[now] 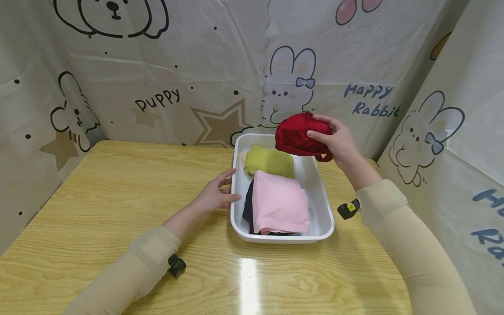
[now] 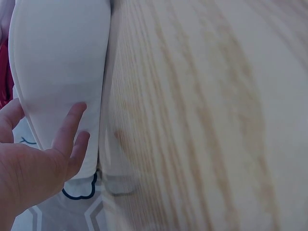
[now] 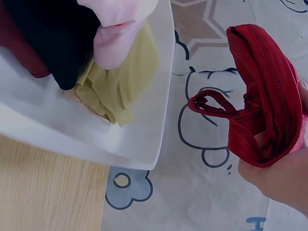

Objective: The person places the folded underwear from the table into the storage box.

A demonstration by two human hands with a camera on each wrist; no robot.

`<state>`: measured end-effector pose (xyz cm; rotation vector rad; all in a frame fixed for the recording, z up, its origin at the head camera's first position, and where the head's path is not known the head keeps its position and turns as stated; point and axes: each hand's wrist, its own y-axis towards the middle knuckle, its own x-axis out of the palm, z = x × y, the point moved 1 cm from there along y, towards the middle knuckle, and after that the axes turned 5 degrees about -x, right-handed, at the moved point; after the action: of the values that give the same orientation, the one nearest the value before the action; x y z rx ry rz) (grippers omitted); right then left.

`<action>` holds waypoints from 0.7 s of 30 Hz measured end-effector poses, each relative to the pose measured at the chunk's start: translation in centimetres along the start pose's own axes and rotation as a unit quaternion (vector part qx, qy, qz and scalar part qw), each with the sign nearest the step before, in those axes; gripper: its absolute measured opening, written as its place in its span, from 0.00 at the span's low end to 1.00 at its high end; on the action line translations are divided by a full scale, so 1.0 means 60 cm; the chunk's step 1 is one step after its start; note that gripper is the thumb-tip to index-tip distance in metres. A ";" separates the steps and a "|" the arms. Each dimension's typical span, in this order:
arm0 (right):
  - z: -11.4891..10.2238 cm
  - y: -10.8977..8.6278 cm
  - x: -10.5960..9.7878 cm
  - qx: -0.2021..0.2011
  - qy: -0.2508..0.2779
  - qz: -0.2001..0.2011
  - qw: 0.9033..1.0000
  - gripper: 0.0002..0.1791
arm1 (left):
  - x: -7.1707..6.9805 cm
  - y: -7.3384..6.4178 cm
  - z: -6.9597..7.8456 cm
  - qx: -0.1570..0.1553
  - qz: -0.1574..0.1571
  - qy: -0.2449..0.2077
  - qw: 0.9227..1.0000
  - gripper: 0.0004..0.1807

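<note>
My right hand [image 1: 338, 140] holds a folded red bra [image 1: 295, 135] above the far right of a white plastic tray [image 1: 324, 210], thumb on the near side. The right wrist view shows the curved cup and a thin strap loop [image 3: 211, 102] hanging from it. My left hand [image 1: 212, 192] is at the tray's left side, its spread fingers [image 2: 70, 127] against the outer wall and one digit at the rim. Inside the tray lie a folded pink garment [image 1: 280, 203], a black garment [image 1: 248, 210] partly under it, and a yellow-green garment [image 1: 271, 161] behind.
The tray stands on a wood-grain table [image 1: 118, 218] near its back edge. A dark red cloth [image 3: 24, 43] also shows in the tray in the right wrist view. Printed cartoon sheeting [image 1: 212, 65] hangs behind the table and at both sides.
</note>
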<state>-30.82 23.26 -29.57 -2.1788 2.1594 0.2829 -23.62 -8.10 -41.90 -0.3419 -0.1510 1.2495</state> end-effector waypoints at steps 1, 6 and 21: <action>0.000 0.003 0.003 0.000 -0.007 0.000 1.000 0.32 | 0.000 0.000 0.000 0.000 0.000 0.000 1.000 0.45; -0.001 0.014 0.023 -0.001 -0.029 -0.002 1.000 0.31 | 0.001 -0.001 0.000 0.003 -0.001 0.001 1.000 0.45; 0.021 0.032 0.072 0.003 -0.104 -0.024 0.994 0.30 | 0.000 -0.002 0.001 0.000 -0.005 -0.005 1.000 0.45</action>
<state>-32.85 19.18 -31.41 -2.0888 1.9926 0.4766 -23.52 -8.13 -41.80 -0.3344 -0.1618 1.2424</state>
